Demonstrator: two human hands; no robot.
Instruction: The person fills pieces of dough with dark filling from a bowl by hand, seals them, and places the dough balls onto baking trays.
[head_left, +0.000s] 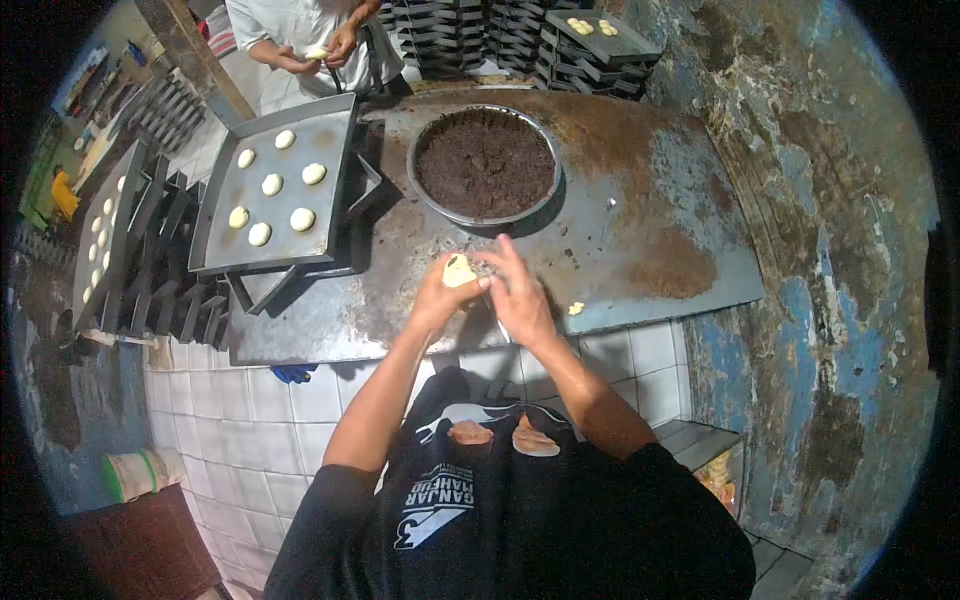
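Observation:
In front of my body, my left hand [438, 298] is closed around a pale piece of dough [459, 271] with a dark spot of filling showing on it. Beside it is my right hand [520, 300], fingers stretched out and apart, its thumb close to the dough; whether it touches cannot be made out. Just beyond both hands stands a round metal bowl [413, 180] holding dark brown crumbly filling [485, 160]. A small scrap of dough [575, 308] lies on the worn metal table [640, 275] to the right.
A baking tray [225, 215] with several dough balls rests on stacked trays at the left. Farther left is another loaded tray [95, 285]. Across the table a person [310, 45] holds dough. A small spoon [611, 204] lies right of the bowl. A peeling wall [810, 250] bounds the right.

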